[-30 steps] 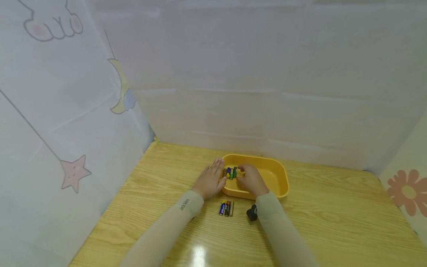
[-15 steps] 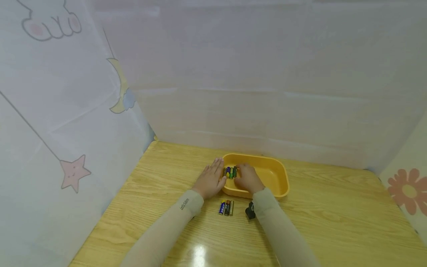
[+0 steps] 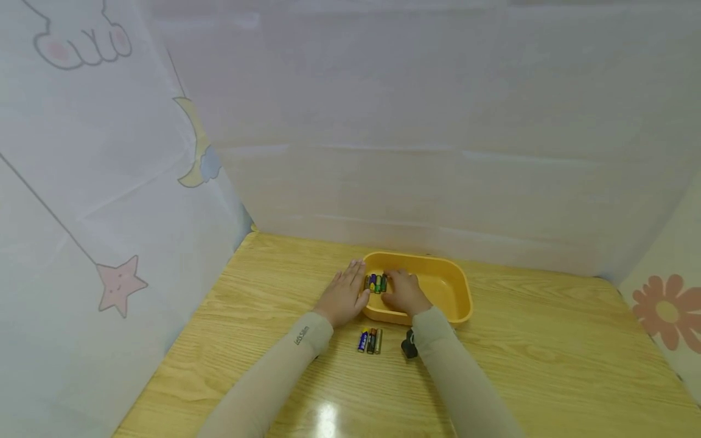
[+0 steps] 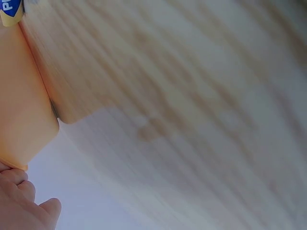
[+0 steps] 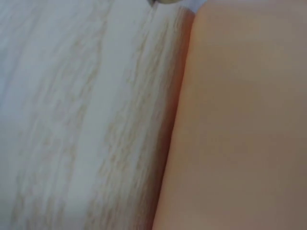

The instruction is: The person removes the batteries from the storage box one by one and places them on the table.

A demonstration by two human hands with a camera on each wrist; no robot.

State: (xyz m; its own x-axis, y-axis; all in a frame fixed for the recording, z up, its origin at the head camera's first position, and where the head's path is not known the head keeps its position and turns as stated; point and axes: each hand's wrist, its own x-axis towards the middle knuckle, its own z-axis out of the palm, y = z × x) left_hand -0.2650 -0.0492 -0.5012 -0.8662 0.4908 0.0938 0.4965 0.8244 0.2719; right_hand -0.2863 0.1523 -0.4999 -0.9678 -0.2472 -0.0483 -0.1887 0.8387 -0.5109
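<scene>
My left hand (image 3: pixel 344 295) lies with extended fingers along the left rim of a yellow plastic bin (image 3: pixel 462 292). Inside the bin, at its left end, several batteries (image 3: pixel 378 284) lie side by side in a row. My right hand (image 3: pixel 405 293) reaches into the bin, its thumb and forefinger parted at the two ends of the rightmost dark green battery (image 3: pixel 384 283); no clear pinch shows. In front of the bin, three more batteries (image 3: pixel 370 341) lie together: blue, black and gold. The left wrist view catches a blue-labelled battery (image 4: pixel 10 12) and fingers (image 4: pixel 29 206) at the bin's edge.
The bin stands on a wood-grain table (image 3: pixel 547 353), near a pale sheet wall (image 3: pixel 383 152) behind it. A printed sheet (image 3: pixel 82 201) closes the left side. A black device (image 3: pixel 409 345) sits by the right sleeve. The bin's outer wall (image 5: pixel 240 120) fills much of the right wrist view.
My right hand has shifted slightly left, closing the gap to the dark green battery. The left hand and the batteries appear unmoved.
</scene>
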